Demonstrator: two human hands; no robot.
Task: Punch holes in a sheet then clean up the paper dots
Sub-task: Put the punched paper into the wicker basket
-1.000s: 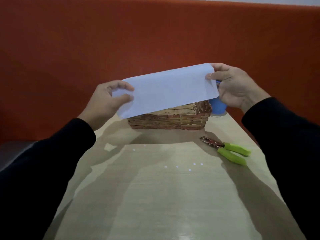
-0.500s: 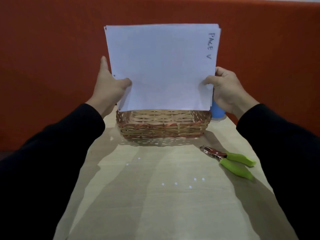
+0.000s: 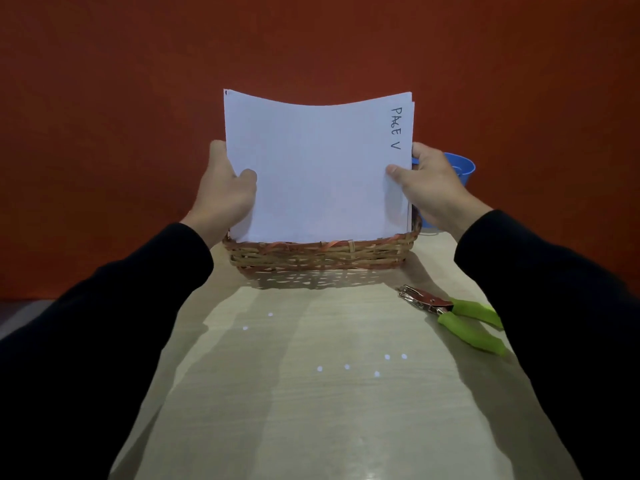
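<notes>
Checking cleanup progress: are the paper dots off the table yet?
No, several paper dots lie on the table, near the hole punch.

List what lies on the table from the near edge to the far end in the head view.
paper dots → hole punch → wicker basket → blue cup. The stack of paper, held upright by both hands with its lower edge in the basket, is left out.

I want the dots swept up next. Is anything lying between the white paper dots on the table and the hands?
Nothing lies between them, but both the left hand and right hand are occupied, holding the white paper stack upright in the woven wicker basket. The dots sit exposed on the wooden table.
</notes>
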